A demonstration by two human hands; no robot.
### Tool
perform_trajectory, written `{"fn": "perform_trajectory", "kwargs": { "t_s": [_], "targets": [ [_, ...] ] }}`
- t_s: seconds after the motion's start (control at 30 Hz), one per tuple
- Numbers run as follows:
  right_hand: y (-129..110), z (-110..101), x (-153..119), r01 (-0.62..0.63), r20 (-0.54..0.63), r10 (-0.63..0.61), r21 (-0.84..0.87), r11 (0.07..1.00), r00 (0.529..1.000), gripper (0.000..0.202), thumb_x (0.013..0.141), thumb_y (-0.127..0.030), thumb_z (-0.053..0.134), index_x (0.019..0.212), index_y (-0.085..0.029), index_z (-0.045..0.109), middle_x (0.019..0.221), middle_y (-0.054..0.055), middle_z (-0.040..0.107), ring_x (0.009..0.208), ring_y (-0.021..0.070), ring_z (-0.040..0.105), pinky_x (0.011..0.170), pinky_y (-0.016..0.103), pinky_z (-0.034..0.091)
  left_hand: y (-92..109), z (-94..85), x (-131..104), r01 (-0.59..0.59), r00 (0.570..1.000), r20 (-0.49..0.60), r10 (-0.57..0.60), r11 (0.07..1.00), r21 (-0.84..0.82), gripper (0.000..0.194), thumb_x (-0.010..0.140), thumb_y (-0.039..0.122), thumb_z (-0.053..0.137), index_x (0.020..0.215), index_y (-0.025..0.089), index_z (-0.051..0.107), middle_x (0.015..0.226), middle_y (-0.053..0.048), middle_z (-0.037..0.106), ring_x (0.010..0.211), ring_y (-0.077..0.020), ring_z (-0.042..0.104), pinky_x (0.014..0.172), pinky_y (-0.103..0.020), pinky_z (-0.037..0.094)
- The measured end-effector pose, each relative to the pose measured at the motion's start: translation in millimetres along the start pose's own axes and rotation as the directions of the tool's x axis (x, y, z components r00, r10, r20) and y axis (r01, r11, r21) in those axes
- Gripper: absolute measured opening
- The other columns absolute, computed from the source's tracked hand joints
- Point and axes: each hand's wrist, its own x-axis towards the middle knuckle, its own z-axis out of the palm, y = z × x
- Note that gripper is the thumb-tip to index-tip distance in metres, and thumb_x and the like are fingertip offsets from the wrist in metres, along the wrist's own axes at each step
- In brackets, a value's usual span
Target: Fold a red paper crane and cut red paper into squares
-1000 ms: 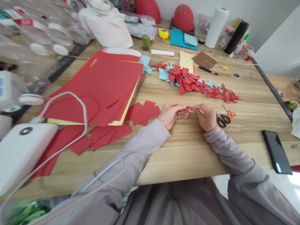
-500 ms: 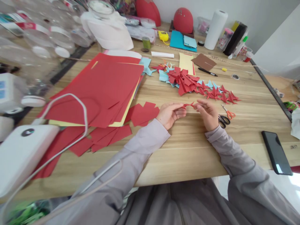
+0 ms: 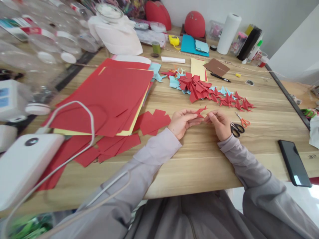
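A small folded red paper crane (image 3: pixel 200 112) is pinched by my left hand (image 3: pixel 183 122), thumb over the fingers, with two pointed ends sticking out to the right. My right hand (image 3: pixel 219 123) has its thumb and fingertips closed at the crane's lower right point; the fingers partly hide that contact. Just beyond both hands lies a heap of folded red cranes (image 3: pixel 195 87) mixed with light blue ones (image 3: pixel 174 82). Cut red paper pieces (image 3: pixel 154 122) lie left of my left hand.
Black-handled scissors (image 3: pixel 237 129) and orange-handled scissors (image 3: pixel 245 123) lie right of my right hand. A stack of red sheets (image 3: pixel 104 96) covers the left side, beside a white power bank (image 3: pixel 30 166) with a looping cable. A phone (image 3: pixel 294 162) rests near the right front edge.
The red crane has turned in my fingers and shows more of its side. My left hand has shifted slightly right, and my right fingertips have moved from its upper end to its lower point.
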Motion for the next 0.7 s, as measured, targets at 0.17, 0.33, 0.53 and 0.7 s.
{"fn": "perform_trajectory", "kwargs": {
  "t_s": [0.17, 0.33, 0.53, 0.7],
  "targets": [
    [1.7, 1.5, -1.5, 0.064, 0.040, -0.059, -0.120, 0.991, 0.997, 0.035, 0.071, -0.052, 0.070, 0.074, -0.019, 0.063, 0.066, 0.001, 0.067, 0.059, 0.0139, 0.061, 0.057, 0.028, 0.051, -3.8, -0.8, 0.4, -0.033, 0.999, 0.013, 0.032, 0.999, 0.042, 0.022, 0.063, 0.009, 0.075, 0.078, 0.011, 0.060, 0.071, -0.006, 0.072, 0.067, -0.0162, 0.070, 0.073, -0.031, 0.056],
    [1.1, -2.4, -2.2, 0.191, 0.022, -0.193, -0.284, 0.939, 0.981, 0.022, 0.077, -0.040, 0.067, 0.075, -0.018, 0.067, 0.069, 0.004, 0.069, 0.060, 0.0145, 0.062, 0.059, 0.029, 0.051, -5.7, -2.4, 1.1, -0.122, 0.990, 0.081, 0.112, 0.984, 0.127, 0.039, 0.054, 0.017, 0.083, 0.090, 0.013, 0.068, 0.081, -0.006, 0.073, 0.076, -0.0170, 0.069, 0.082, -0.033, 0.053],
    [-0.8, -2.5, -3.6, 0.305, 0.079, -0.296, -0.345, 0.888, 0.952, 0.014, 0.079, -0.032, 0.066, 0.083, -0.019, 0.069, 0.078, 0.005, 0.073, 0.067, 0.0157, 0.065, 0.064, 0.029, 0.053, -5.7, -4.0, 3.3, -0.249, 0.964, -0.010, 0.267, 0.913, 0.323, 0.023, 0.052, 0.024, 0.084, 0.070, 0.016, 0.072, 0.072, -0.003, 0.072, 0.071, -0.0153, 0.066, 0.078, -0.030, 0.052],
    [0.6, -1.2, -4.5, 0.285, 0.102, -0.266, -0.347, 0.893, 0.959, 0.015, 0.080, -0.033, 0.066, 0.084, -0.019, 0.070, 0.079, 0.004, 0.073, 0.067, 0.0157, 0.066, 0.066, 0.030, 0.054, -5.9, -4.1, 3.0, -0.253, 0.961, -0.009, 0.275, 0.899, 0.357, 0.020, 0.053, 0.024, 0.084, 0.069, 0.017, 0.073, 0.069, -0.002, 0.072, 0.068, -0.0144, 0.064, 0.072, -0.028, 0.051]
  ]
}}
